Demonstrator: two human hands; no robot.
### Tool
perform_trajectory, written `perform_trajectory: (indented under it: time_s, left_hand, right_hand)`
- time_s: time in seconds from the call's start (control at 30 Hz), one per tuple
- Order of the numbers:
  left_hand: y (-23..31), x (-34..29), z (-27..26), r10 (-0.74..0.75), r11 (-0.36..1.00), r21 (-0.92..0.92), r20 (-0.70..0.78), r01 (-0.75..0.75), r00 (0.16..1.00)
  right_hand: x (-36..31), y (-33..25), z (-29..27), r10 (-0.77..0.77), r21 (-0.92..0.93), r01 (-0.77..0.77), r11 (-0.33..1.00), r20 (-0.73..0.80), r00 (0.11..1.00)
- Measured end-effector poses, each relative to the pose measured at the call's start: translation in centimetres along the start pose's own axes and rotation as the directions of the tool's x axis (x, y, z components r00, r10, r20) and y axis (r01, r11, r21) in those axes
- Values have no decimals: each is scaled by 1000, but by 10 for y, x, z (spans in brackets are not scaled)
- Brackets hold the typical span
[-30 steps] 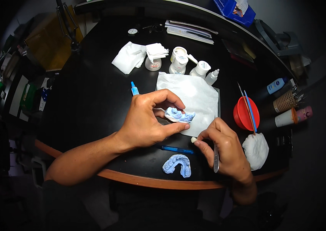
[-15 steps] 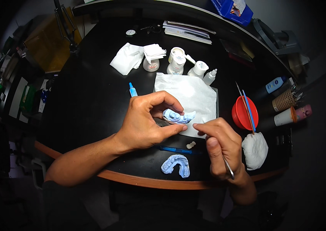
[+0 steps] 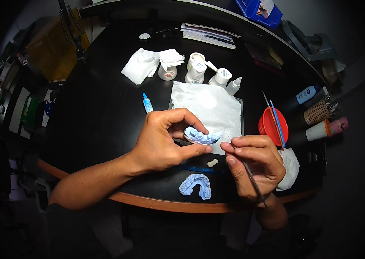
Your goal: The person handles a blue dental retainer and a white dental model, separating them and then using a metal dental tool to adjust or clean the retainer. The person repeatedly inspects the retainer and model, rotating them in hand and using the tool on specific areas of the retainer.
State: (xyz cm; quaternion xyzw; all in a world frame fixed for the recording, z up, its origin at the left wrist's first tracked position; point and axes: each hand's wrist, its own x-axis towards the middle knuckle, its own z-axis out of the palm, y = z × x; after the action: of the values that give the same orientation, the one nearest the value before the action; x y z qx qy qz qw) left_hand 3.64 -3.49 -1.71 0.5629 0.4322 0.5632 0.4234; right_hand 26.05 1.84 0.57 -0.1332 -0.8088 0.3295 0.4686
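My left hand (image 3: 158, 138) holds a pale blue dental cast (image 3: 204, 137) between thumb and fingers, its row of teeth facing up. In my right hand (image 3: 262, 164) a thin metal dental instrument (image 3: 253, 179) is pinched like a pen. Its fine tip points toward the right end of the cast, and I cannot tell whether they touch. Below my hands, a second blue cast (image 3: 186, 186), horseshoe-shaped, lies near the table's front edge. Between the two casts are a small cream-coloured piece like joined teeth (image 3: 212, 162) and a translucent blue stick (image 3: 197, 168).
White paper (image 3: 206, 101) lies beyond my hands, with a bottle (image 3: 195, 72), a dropper bottle (image 3: 233, 86) and several jars behind it. A red bowl (image 3: 265, 126) with brushes across it stands right, beside a white cloth (image 3: 292, 168). A blue tube (image 3: 147, 102) lies left.
My right hand has turned and lifted, bringing the instrument's tip up toward the cast. The cast in my left hand has shifted slightly right and tilted.
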Motion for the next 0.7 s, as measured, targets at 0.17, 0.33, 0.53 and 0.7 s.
perform_trajectory:
  time_s: [0.17,0.33,0.53,0.7]
  left_hand:
    - [9,2,3,-23,997,-66,30,25,999]
    - [8,1,3,-27,995,-98,50,32,998]
    - [3,1,4,-12,994,-106,213,35,977]
    - [4,-1,4,-30,991,-125,210,58,977]
  right_hand:
    - [-1,-3,-3,-68,-59,67,996,-2,998]
    - [-1,0,-1,-118,-69,119,990,24,993]
    - [2,-7,2,-102,-25,102,994,9,995]
    - [-1,-3,2,-119,-79,126,989,85,989]
